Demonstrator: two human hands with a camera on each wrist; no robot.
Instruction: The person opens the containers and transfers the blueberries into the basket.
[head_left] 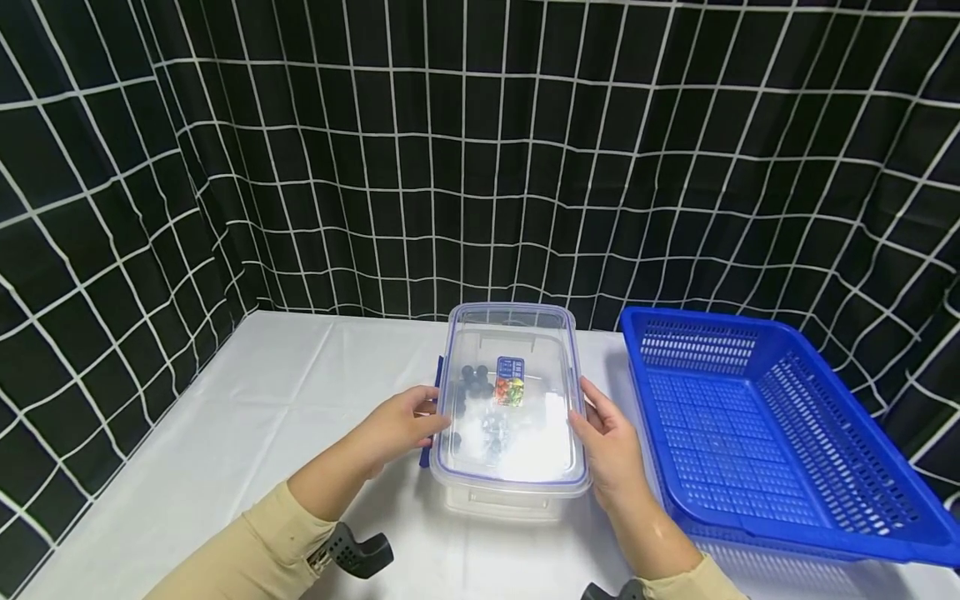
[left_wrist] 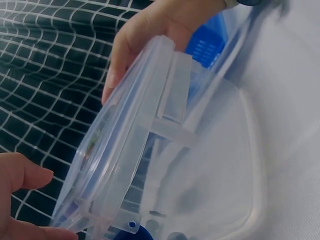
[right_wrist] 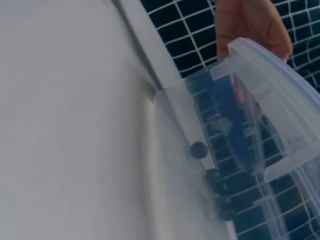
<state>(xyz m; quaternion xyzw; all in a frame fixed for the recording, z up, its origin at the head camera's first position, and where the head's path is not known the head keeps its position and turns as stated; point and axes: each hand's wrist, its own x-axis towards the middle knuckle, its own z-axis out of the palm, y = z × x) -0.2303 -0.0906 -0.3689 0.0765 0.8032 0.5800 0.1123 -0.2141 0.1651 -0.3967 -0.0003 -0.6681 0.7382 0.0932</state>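
Where the lidded box (head_left: 517,433) sits: low centre of the head view, over the white cloth (head_left: 315,375), between your left hand (head_left: 401,425) and right hand (head_left: 615,450).
Left grip: fingers and thumb hold the box's left side, your thumb over the rim, fingers beside the blue latch strip (head_left: 426,456).
Right grip: thumb on the rim, fingers along the right edge, holding the box.
Lid: clear, lavender-edged, on top of the box; a printed label (head_left: 510,382) near its middle, glare whitening its lower part.
Inside: dark balls (right_wrist: 198,150), mostly toward the left in the head view; glare hides some of the contents.
Cloth: creased at left of frame, softly shadowed around the box; you cannot tell whether the base rests fully on it.
Blue basket (head_left: 720,433): right of frame, slotted walls, near your right hand and apart from the box.
Curtain (head_left: 480,167): black with wavering white grid lines, filling the upper frame and both sides, behind the cloth's far edge.
Sleeves (head_left: 262,533): beige, along the bottom edge.
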